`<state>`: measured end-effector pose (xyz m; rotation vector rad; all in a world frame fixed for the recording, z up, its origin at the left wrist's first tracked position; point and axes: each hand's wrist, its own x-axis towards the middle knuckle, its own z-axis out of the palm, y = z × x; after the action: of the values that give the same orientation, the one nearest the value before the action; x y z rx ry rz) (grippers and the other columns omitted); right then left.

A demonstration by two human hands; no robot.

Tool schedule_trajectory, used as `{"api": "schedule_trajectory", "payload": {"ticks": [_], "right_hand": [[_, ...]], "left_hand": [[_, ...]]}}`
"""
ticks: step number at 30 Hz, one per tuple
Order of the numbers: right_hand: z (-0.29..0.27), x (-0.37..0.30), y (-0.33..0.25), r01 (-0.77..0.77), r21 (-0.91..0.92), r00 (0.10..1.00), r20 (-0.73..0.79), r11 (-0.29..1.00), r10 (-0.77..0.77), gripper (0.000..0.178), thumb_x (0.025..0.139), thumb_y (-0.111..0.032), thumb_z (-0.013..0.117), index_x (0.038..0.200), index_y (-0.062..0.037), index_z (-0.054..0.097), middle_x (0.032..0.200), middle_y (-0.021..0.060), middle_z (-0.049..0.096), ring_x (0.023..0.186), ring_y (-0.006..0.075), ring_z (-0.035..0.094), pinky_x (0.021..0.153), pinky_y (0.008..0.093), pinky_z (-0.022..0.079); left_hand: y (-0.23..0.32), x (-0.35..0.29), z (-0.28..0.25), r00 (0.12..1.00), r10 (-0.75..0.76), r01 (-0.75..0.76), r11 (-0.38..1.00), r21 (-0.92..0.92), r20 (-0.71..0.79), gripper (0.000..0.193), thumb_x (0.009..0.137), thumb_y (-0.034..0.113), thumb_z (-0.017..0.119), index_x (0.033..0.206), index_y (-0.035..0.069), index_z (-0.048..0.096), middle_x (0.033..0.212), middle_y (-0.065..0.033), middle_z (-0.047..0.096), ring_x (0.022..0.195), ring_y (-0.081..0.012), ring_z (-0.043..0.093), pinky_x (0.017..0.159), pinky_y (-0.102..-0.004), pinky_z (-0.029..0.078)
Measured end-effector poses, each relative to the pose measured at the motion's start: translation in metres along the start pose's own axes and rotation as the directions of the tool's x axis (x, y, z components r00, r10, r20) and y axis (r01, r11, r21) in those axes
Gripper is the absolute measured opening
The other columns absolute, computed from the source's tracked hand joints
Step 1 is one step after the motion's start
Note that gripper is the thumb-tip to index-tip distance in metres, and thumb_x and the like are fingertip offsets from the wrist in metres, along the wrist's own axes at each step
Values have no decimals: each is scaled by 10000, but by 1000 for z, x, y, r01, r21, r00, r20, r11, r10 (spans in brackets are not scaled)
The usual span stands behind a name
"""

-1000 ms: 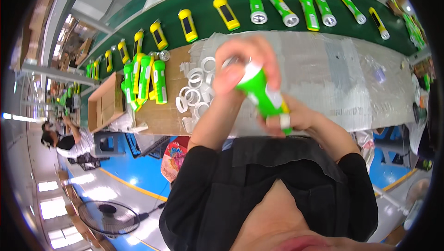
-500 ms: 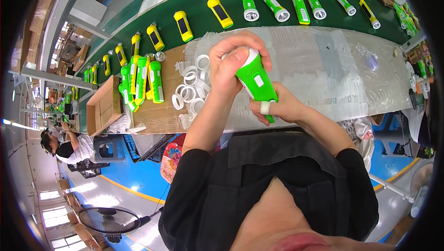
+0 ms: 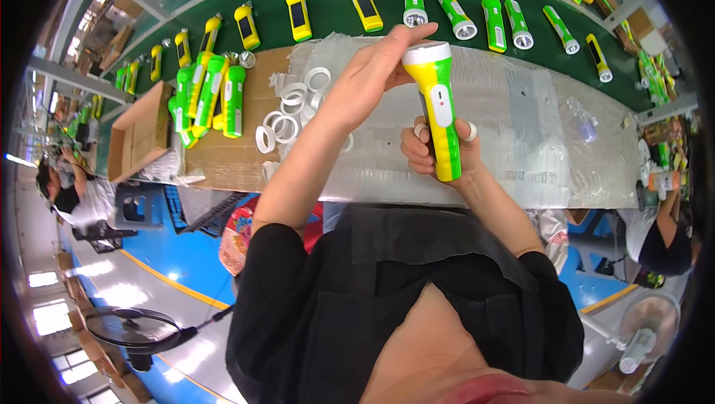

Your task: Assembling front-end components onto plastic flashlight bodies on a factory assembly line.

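We are gripping a flashlight [image 3: 442, 106], seemingly for steadiness.
Right hand [image 3: 468, 162] wrapping its barrel [image 3: 448, 151], left hand [image 3: 371, 72] (unclenched) flanking its head [image 3: 429, 67].

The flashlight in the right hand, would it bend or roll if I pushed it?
The flashlight probably wouldn't bend: it stays straight, held near its narrow end. Lying down, it might roll in a curve, since its head is wider.
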<state>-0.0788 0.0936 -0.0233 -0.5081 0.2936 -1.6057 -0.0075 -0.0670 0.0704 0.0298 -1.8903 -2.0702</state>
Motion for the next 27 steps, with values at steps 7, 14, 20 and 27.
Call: {"api": "schedule_trajectory", "payload": {"ticks": [7, 14, 20, 27], "right_hand": [[-15, -4, -19, -52, 430, 983, 181, 901, -29, 680, 900, -531, 541, 1263, 38, 462, 755, 96, 483, 540, 131, 471, 437, 232, 430], [-10, -8, -25, 14, -192, 969, -238, 981, -60, 821, 836, -661, 527, 1289, 21, 467, 797, 143, 586, 538, 186, 538, 466, 288, 418], [-2, -5, -26, -166, -669, 924, -361, 724, -123, 636, 862, -531, 627, 1172, 9, 497, 676, 43, 522, 532, 124, 490, 494, 250, 376], [-5, 8, -40, -295, -454, 946, -260, 841, 192, 622, 851, -554, 636, 1126, -13, 502, 691, 40, 505, 536, 120, 484, 497, 265, 389]], "left_hand": [[-3, 9, -13, 998, -42, 46, 997, -59, 56, 624, 1016, 467, 391, 1335, -59, 494, 1199, -179, 612, 1080, -240, 620, 969, -345, 474], [-18, 19, -10, 1000, -25, 26, 998, 63, -16, 522, 967, 404, 554, 1299, 0, 558, 1131, -141, 639, 1021, -212, 629, 928, -322, 485], [-31, 18, 8, 994, -99, 94, 992, -83, -53, 378, 894, 292, 658, 1140, 9, 611, 947, -106, 671, 883, -169, 640, 808, -306, 508], [-35, 14, -3, 990, -17, 2, 995, -105, -140, 231, 892, 195, 653, 1026, 13, 605, 851, -103, 683, 803, -146, 653, 740, -297, 522]]}}
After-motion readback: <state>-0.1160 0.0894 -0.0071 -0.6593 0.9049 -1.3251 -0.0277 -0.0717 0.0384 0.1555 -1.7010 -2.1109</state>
